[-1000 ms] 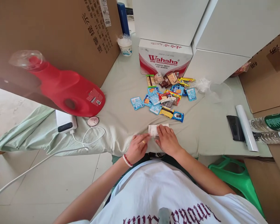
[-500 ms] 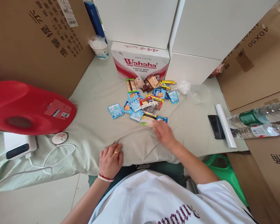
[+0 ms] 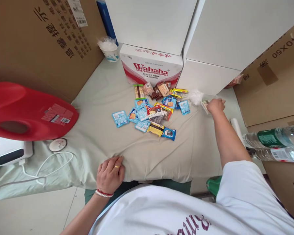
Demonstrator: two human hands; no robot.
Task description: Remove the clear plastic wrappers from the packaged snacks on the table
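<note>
A heap of small snack packets [image 3: 155, 111], blue, brown and yellow, lies on the pale green cloth [image 3: 100, 104] in front of the Wahaha carton [image 3: 150, 67]. My right hand [image 3: 215, 105] is stretched out to the right of the heap, closed on a small pale packet [image 3: 205, 105] beside a clear plastic bag [image 3: 195, 96]. My left hand [image 3: 110, 173] rests flat on the cloth's near edge, fingers together, a ring on one finger and a bead bracelet at the wrist. It holds nothing.
A red jug [image 3: 26, 111] lies at the left with a white power bank [image 3: 13, 151], a cable and a round disc [image 3: 58, 144]. Two water bottles [image 3: 276, 143] and a white roll [image 3: 236, 129] lie at the right. Cardboard and white boxes ring the cloth; a paper cup [image 3: 109, 50] stands behind.
My right hand carried the pale packet from the cloth's near edge past the heap to the far right by the plastic bag. My left hand drew back to the cloth's near edge.
</note>
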